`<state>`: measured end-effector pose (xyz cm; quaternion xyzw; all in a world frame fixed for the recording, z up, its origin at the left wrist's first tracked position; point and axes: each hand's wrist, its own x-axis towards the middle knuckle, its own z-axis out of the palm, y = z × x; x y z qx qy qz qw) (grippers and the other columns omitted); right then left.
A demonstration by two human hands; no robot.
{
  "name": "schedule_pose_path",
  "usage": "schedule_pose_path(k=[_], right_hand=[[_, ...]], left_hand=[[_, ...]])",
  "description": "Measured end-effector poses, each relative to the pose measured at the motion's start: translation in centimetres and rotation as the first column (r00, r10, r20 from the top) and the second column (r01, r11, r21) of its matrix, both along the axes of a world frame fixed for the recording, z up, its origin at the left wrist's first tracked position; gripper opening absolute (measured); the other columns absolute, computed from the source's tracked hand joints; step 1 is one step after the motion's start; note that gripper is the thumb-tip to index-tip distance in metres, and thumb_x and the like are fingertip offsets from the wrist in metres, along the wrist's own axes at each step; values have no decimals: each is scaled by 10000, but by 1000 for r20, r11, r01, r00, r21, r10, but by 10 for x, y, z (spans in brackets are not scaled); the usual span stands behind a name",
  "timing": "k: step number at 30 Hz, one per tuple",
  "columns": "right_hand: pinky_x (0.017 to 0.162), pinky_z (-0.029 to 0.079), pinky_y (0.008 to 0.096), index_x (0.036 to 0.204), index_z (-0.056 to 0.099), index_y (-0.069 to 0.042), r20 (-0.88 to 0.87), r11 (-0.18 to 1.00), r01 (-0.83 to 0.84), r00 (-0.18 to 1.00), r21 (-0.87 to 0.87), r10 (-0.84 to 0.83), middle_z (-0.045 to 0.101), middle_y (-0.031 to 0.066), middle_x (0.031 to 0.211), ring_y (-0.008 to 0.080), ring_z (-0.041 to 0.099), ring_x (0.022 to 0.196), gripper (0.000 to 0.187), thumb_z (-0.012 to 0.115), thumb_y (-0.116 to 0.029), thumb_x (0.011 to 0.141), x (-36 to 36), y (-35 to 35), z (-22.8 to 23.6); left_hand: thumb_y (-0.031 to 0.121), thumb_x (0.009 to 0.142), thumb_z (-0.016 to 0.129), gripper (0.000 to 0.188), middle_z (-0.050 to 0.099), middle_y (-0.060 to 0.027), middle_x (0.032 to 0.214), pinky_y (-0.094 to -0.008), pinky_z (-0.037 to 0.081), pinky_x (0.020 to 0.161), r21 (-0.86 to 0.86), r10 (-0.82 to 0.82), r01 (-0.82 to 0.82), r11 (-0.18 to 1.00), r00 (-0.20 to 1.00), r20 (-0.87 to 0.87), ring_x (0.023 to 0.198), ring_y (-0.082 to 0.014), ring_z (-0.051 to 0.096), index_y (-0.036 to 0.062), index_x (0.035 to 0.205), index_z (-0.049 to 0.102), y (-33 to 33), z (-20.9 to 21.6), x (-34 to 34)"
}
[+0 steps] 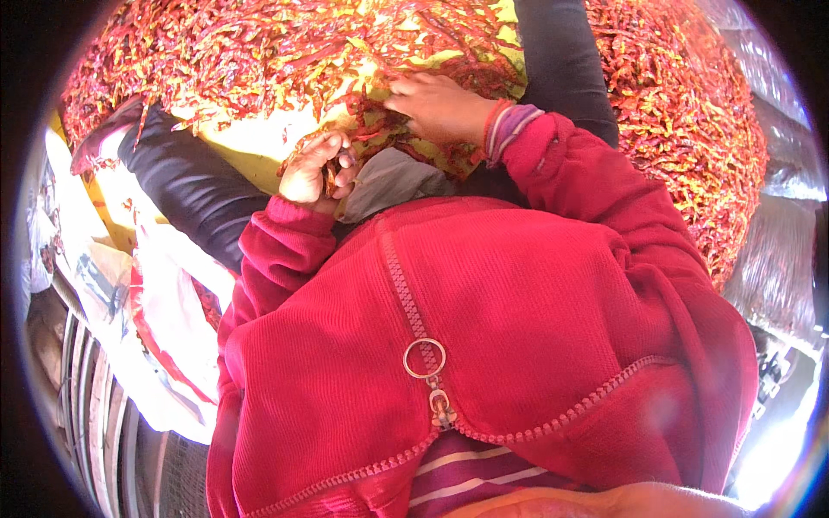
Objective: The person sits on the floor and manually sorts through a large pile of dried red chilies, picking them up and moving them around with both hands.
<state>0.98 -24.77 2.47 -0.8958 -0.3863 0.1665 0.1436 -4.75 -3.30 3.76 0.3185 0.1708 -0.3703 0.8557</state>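
My left hand (318,169) is curled, palm side up, around a few dark red dried chili peppers (331,180) that poke out between the fingers. Just ahead and to the right, my right hand (439,107) reaches palm down into the loose dried chili peppers (376,121) on a yellow sheet (250,142). Its fingers are stretched forward and touch the peppers; the tips are partly lost among them, and no pepper shows plainly gripped. A grey cloth (393,181) lies in my lap between the hands.
A broad spread of red chili peppers (233,60) covers the ground ahead, and a large heap (682,129) rises at the right. My legs (186,177) stretch out on both sides of the sheet. White sacks (173,319) lie at the left; shiny plastic wrapping (777,233) stands at the right.
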Motion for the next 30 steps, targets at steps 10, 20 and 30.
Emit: schedule_pose_path(k=[10, 20, 30], right_hand=[[631, 434, 388, 833, 554, -54, -172, 842, -114, 985, -528, 25, 561, 156, 790, 323, 544, 714, 184, 461, -107, 684, 30, -61, 60], [648, 442, 358, 883, 529, -32, 27, 825, 324, 936, -464, -352, 543, 145, 864, 285, 542, 732, 184, 432, -112, 749, 96, -88, 1], [515, 366, 209, 975, 448, -5, -888, 647, 713, 444, 271, -117, 467, 20, 772, 94, 443, 628, 226, 453, -155, 805, 79, -75, 43]], left_hand=[[195, 764, 475, 147, 460, -24, 642, -193, 236, 325, 95, 69, -75, 993, 995, 70, 432, -95, 366, 95, 869, 455, 24, -6, -20], [214, 780, 495, 123, 514, -45, 664, -184, 246, 328, 153, 37, -42, 987, 999, 34, 423, -89, 382, 95, 805, 482, 18, -11, -13], [299, 769, 511, 204, 456, -19, 676, -170, 237, 336, 146, -50, 30, 989, 989, 139, 479, -72, 397, 98, 751, 478, 11, 0, -10]])
